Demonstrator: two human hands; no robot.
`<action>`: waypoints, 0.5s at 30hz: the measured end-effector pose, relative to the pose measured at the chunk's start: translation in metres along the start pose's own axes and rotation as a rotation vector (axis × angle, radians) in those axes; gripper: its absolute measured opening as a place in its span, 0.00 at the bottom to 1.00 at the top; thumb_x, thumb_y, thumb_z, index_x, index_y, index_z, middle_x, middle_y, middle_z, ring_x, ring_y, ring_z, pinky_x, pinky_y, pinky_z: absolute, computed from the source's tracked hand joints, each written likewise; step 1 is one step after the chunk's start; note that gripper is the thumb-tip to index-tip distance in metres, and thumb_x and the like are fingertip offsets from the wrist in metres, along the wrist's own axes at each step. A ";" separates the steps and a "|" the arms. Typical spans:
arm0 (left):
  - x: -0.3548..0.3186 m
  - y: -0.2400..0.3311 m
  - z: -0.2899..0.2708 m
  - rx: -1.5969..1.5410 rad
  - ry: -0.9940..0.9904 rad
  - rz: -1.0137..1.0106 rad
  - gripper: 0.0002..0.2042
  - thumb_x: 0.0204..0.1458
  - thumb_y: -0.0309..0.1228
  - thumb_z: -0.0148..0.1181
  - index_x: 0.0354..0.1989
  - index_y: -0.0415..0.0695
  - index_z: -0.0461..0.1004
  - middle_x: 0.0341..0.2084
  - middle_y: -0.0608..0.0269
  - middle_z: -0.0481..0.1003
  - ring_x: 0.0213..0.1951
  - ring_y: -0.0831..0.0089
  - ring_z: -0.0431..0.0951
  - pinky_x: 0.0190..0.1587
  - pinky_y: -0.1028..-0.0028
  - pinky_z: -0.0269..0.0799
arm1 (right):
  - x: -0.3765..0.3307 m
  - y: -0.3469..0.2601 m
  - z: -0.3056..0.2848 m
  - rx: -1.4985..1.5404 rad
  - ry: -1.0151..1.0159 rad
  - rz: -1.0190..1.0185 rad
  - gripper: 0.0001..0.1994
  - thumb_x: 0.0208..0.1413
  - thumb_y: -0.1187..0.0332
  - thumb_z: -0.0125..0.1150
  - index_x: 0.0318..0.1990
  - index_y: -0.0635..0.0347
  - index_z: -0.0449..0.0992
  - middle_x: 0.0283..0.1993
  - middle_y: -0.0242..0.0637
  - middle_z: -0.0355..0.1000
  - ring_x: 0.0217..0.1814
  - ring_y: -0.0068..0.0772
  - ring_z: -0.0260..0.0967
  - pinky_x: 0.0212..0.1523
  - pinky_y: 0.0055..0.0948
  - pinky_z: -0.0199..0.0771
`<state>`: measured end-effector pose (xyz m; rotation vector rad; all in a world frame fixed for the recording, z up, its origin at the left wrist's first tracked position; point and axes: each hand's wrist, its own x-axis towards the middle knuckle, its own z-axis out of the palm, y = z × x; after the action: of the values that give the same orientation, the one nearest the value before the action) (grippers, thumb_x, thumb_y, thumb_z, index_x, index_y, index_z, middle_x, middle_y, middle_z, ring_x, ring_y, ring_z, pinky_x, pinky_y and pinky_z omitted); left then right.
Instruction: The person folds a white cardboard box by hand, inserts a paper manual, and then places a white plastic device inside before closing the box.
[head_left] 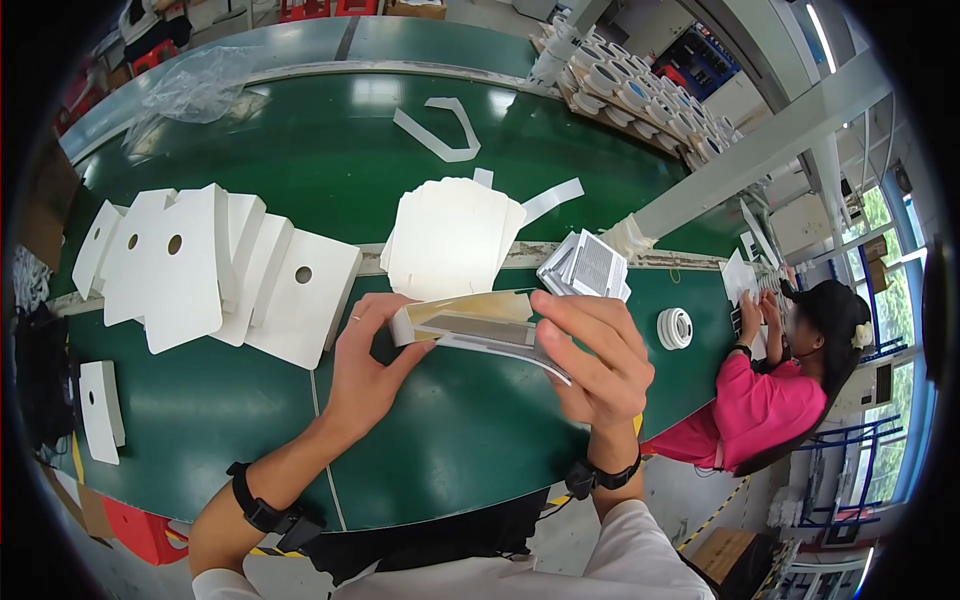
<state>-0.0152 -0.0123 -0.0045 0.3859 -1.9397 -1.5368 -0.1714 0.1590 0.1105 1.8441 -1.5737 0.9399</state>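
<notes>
White carton (415, 322) held level between two hands over the desk (450, 430)

In the head view, the carton is at the near middle of the desk, just nearer than a pile of white cards (445, 235). The left hand (362, 378) pinches its left end, thumb on the near side and fingers on the far side, the grip opened only as wide as that end. The right hand (598, 368) grips the right end, fingers curled over the far edge; its thumb is mostly hidden, so its exact hold cannot be told. Holding both ends probably keeps the thin walls steady and the opening turned to the wearer, where a grey leaf (475, 325) shows inside.

Printed leaflets (590, 265) lie just beyond the right hand, probably there for a short reach. White boxes with round holes (175, 270) overlap in a row at the far left, perhaps to leave the near desk free for handling. White rings (675, 328) lie to the right, apart from both hands.
</notes>
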 end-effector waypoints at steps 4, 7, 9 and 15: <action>0.002 0.000 0.000 0.000 -0.014 0.025 0.19 0.49 0.20 0.69 0.49 0.40 0.73 0.46 0.57 0.73 0.49 0.62 0.74 0.53 0.70 0.69 | -0.005 -0.003 -0.009 0.080 0.087 0.034 0.13 0.51 0.71 0.64 0.43 0.68 0.81 0.42 0.51 0.81 0.41 0.45 0.77 0.39 0.31 0.77; 0.001 0.001 -0.001 0.000 -0.013 0.024 0.19 0.49 0.20 0.69 0.50 0.40 0.72 0.46 0.58 0.73 0.49 0.64 0.74 0.54 0.70 0.69 | -0.014 -0.006 -0.020 0.400 0.255 0.177 0.14 0.54 0.68 0.62 0.44 0.69 0.81 0.39 0.49 0.80 0.41 0.42 0.77 0.39 0.31 0.76; -0.002 -0.002 -0.001 -0.087 0.074 -0.051 0.20 0.50 0.21 0.68 0.52 0.40 0.71 0.46 0.59 0.73 0.49 0.67 0.74 0.54 0.70 0.69 | -0.013 -0.004 -0.022 0.453 0.118 0.171 0.14 0.53 0.69 0.63 0.44 0.68 0.81 0.38 0.47 0.80 0.40 0.41 0.77 0.38 0.31 0.76; 0.000 0.002 0.001 -0.147 0.185 -0.137 0.22 0.51 0.22 0.68 0.54 0.38 0.69 0.48 0.60 0.72 0.50 0.70 0.73 0.55 0.70 0.69 | -0.003 -0.003 0.013 0.288 -0.415 0.073 0.13 0.46 0.73 0.67 0.42 0.63 0.81 0.36 0.40 0.77 0.36 0.37 0.74 0.35 0.32 0.73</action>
<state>-0.0151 -0.0110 -0.0023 0.5851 -1.6770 -1.6563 -0.1668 0.1512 0.0999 2.3128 -1.8327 0.8927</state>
